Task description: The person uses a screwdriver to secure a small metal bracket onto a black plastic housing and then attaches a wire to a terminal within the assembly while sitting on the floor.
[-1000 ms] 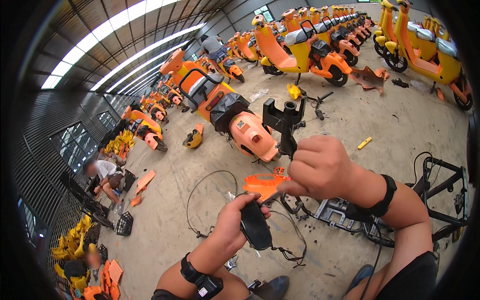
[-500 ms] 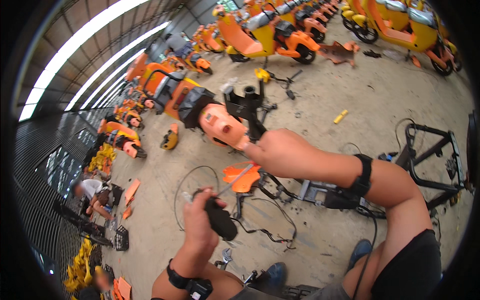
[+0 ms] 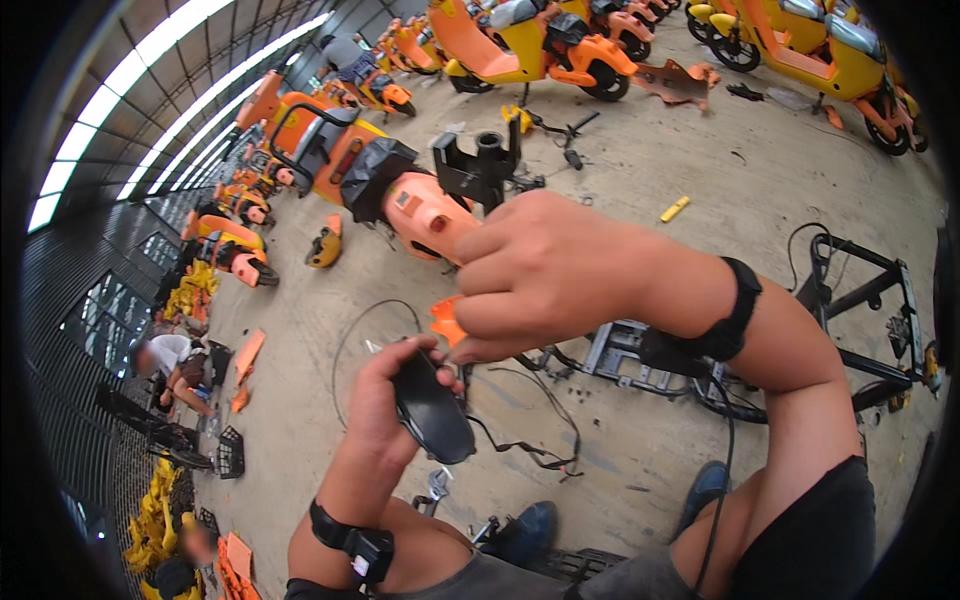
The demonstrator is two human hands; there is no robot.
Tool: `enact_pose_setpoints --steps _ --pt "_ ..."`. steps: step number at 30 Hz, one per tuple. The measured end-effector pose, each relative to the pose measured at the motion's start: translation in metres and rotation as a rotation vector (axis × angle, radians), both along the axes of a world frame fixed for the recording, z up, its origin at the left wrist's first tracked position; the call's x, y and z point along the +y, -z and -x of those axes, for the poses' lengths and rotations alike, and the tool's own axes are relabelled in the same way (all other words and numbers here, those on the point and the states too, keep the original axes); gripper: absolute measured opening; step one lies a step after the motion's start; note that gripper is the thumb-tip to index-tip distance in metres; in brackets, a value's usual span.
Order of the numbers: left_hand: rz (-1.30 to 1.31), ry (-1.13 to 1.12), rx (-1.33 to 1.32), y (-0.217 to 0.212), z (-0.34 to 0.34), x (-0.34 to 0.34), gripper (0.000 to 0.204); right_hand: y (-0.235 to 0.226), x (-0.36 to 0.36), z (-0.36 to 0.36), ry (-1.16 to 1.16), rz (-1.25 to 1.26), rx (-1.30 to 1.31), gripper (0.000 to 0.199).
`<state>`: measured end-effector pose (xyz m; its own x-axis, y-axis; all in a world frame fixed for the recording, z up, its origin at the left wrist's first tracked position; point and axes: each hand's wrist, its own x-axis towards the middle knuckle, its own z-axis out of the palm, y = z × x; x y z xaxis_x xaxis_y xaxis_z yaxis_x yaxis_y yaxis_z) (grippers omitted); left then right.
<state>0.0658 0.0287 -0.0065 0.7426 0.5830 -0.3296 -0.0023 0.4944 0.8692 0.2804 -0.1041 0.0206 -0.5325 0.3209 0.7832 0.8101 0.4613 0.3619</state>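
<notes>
My left hand (image 3: 375, 405) grips a smooth black oval housing (image 3: 437, 408), its rounded end tilted down toward me. A small pale tip sticks out beside the left thumb; what it belongs to I cannot make out. Just above the housing is my right hand (image 3: 530, 275), its fingers curled and the thumb reaching down close to the left fingertips. Whatever the right hand pinches is hidden behind its own fingers. Behind the right hand, an orange plastic piece (image 3: 447, 320) shows in part. A dark wiring harness (image 3: 525, 455) trails over the floor beside the housing.
A bare black scooter frame (image 3: 865, 345) lies to the right. An orange scooter (image 3: 425, 210) with a black bracket (image 3: 478, 170) stands ahead. An adjustable wrench (image 3: 437, 487) is near my feet. A yellow object (image 3: 675, 209) lies on the floor. Co-workers sit at the left.
My right hand has come down and left, close to the left hand. The thin metal shaft that spanned the two hands is now out of sight. The housing now shows its smooth face.
</notes>
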Motion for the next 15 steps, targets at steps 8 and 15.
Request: enact_pose_setpoints --steps 8,15 --pt "-0.094 -0.050 -0.022 -0.007 0.003 -0.011 0.018 0.013 0.000 0.009 0.161 -0.035 0.277 0.039" --pt "-0.294 -0.239 -0.010 0.002 0.009 -0.003 0.017 0.036 0.013 0.027 0.297 0.327 0.899 0.044"
